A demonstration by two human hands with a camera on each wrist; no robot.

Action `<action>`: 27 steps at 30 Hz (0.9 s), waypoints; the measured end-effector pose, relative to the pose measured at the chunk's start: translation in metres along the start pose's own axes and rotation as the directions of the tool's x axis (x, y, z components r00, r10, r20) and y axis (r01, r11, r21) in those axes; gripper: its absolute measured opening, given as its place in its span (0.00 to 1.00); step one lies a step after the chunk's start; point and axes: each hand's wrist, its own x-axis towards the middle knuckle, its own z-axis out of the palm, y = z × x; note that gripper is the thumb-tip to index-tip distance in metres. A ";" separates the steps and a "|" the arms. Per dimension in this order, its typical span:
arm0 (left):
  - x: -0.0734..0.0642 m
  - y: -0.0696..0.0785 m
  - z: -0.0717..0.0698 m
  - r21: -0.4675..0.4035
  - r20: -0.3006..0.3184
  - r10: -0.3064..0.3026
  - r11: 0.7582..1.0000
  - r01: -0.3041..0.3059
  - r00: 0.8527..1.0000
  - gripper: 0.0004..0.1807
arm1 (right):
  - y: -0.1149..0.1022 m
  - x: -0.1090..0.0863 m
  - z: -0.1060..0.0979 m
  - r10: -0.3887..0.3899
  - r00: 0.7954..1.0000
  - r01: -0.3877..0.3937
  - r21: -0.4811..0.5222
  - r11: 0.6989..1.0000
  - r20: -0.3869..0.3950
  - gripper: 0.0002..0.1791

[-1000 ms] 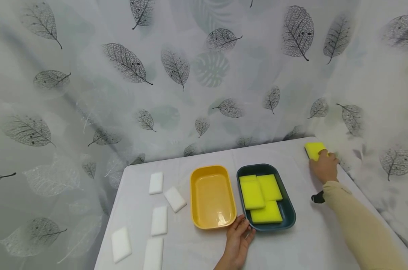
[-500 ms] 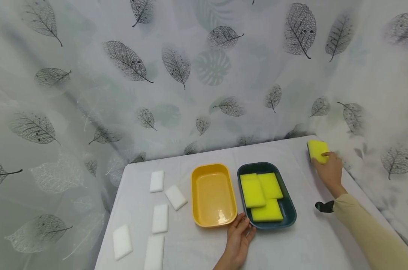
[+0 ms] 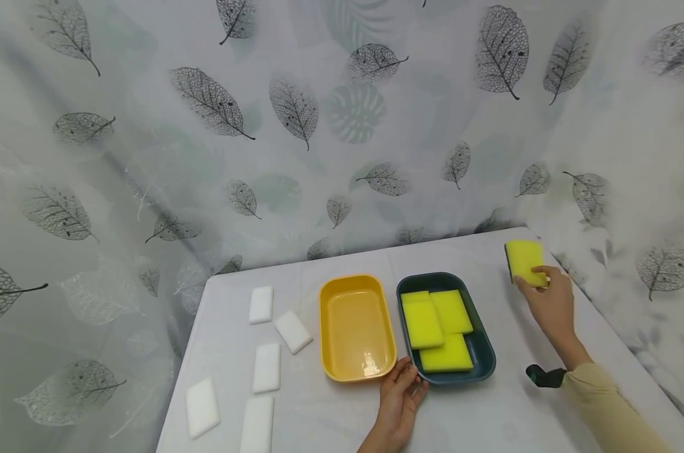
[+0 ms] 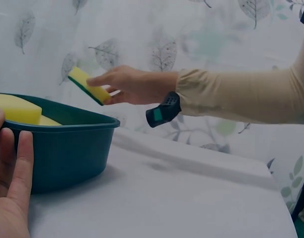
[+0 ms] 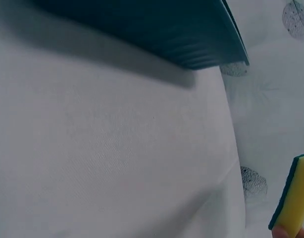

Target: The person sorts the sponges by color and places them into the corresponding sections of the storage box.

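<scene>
My right hand (image 3: 552, 303) pinches a yellow sponge (image 3: 524, 257) with a dark green scouring side by its near edge. In the left wrist view that sponge (image 4: 87, 85) is tilted and held above the table, apart from the tub. A dark green tub (image 3: 482, 352) holds several yellow sponges (image 3: 423, 322), some overlapping. My left hand (image 3: 397, 402) touches the tub's near left corner, its fingers fairly straight against the wall. In the right wrist view only fingertips (image 5: 280, 232) show at the sponge's end.
A yellow tub (image 3: 357, 333) stands just left of the green one. Several white sponge blocks (image 3: 267, 368) lie on the left of the white-covered table (image 3: 313, 421). A leaf-printed curtain (image 3: 296, 207) hangs behind and beside the table. A dark wrist camera (image 3: 545, 376) sits at my right sleeve.
My right hand has lifted the sponge off the table's far right corner and drawn it slightly nearer and leftward. The left hand stays at the green tub.
</scene>
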 end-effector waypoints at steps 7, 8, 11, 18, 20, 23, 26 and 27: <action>0.000 -0.002 0.001 -0.002 -0.009 0.001 1.000 -0.001 1.000 0.09 | -0.014 -0.030 0.003 -0.042 0.999 0.042 -0.014 0.999 0.015 0.32; 0.000 -0.002 0.001 -0.002 -0.010 0.001 1.000 -0.001 1.000 0.09 | -0.015 -0.034 0.003 -0.048 0.999 0.048 -0.012 0.999 0.014 0.32; 0.000 -0.003 0.001 0.003 -0.010 0.003 1.000 -0.003 1.000 0.10 | -0.017 -0.046 0.005 -0.062 0.998 0.063 -0.010 0.998 0.016 0.31; 0.002 -0.004 0.000 0.015 -0.006 0.010 1.000 -0.009 1.000 0.11 | -0.026 -0.069 0.014 -0.115 0.993 0.116 -0.012 0.993 0.008 0.29; 0.002 -0.005 0.000 0.016 -0.009 0.009 1.000 -0.009 1.000 0.11 | -0.029 -0.076 0.016 -0.131 0.991 0.131 -0.004 0.991 0.002 0.28; 0.003 -0.005 -0.001 0.013 -0.009 0.008 1.000 -0.008 1.000 0.10 | -0.034 -0.086 0.018 -0.147 0.989 0.147 -0.001 0.989 -0.005 0.27; 0.003 -0.006 -0.001 0.011 -0.005 0.007 1.000 -0.007 1.000 0.10 | -0.038 -0.095 0.021 -0.157 0.987 0.157 -0.006 0.988 -0.015 0.27; 0.003 -0.006 -0.001 0.012 -0.002 0.009 1.000 -0.009 1.000 0.10 | -0.040 -0.098 0.022 -0.161 0.987 0.161 -0.008 0.987 -0.019 0.27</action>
